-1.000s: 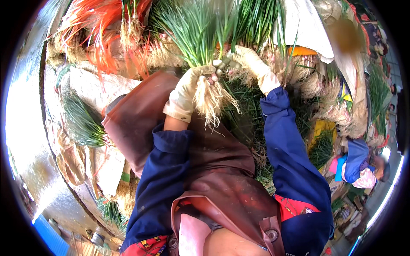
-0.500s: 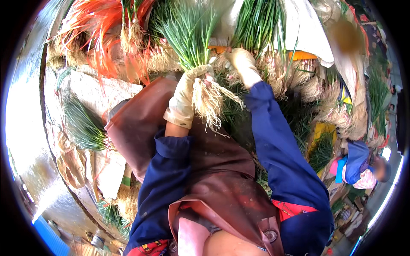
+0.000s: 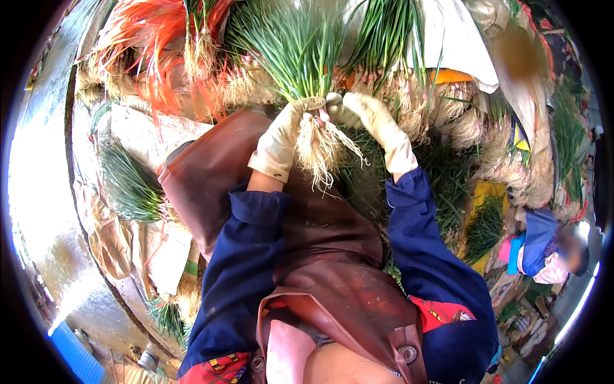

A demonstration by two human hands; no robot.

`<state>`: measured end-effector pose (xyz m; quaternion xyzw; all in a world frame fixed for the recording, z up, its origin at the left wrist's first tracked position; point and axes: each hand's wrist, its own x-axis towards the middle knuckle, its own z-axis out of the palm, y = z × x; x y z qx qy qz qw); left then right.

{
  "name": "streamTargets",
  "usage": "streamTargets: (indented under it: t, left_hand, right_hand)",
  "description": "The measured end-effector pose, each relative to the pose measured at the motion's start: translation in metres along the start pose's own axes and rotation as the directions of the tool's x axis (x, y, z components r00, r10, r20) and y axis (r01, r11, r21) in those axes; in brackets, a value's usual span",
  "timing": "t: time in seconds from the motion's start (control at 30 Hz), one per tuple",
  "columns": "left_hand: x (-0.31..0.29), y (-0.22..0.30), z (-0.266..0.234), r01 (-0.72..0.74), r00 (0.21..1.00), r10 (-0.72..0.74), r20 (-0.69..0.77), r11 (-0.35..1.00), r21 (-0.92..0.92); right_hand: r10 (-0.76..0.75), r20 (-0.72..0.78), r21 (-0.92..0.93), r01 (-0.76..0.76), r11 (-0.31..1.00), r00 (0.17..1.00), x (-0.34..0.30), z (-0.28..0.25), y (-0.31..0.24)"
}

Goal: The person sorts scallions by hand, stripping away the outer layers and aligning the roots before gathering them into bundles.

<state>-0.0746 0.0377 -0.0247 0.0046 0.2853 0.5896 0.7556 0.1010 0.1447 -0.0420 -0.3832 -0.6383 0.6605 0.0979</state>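
Note:
A bunch of spring onions (image 3: 299, 54) stands in front of me, green leaves upward and pale stringy roots hanging down. My left hand (image 3: 286, 130), in a cream work glove, is closed round it just above the roots. My right hand (image 3: 369, 116), gloved too, meets it from the right with fingers curled against the base of the stalks; its fingertips are partly hidden. Beyond my hands lies a row of more spring onions (image 3: 387, 41), their roots toward me.
Orange plastic strips (image 3: 150, 48) lie over roots at the far left. A tied bunch (image 3: 131, 185) rests by my left knee under the brown apron (image 3: 214, 169). White sheeting (image 3: 457, 38) covers part of the pile. Another person (image 3: 543, 253) is at the right.
My right hand has come back from the row on the right and now touches the bunch. The bunch and my left hand have shifted slightly right.

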Motion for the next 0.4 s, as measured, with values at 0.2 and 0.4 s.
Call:
streamTargets:
  t: [0.2,0.4]
  left_hand:
    - [-0.002,-0.004,0.004,-0.011,0.988,0.016,-0.155,0.999,0.036]
    - [0.007,-0.003,-0.009,-0.132,0.989,0.130,-0.076,0.991,-0.015]
  right_hand:
    - [0.102,-0.244,0.330,-0.017,0.944,0.964,0.046,0.041,-0.010]
    - [0.183,-0.102,0.799,-0.029,0.600,0.978,0.044,0.063,0.005]
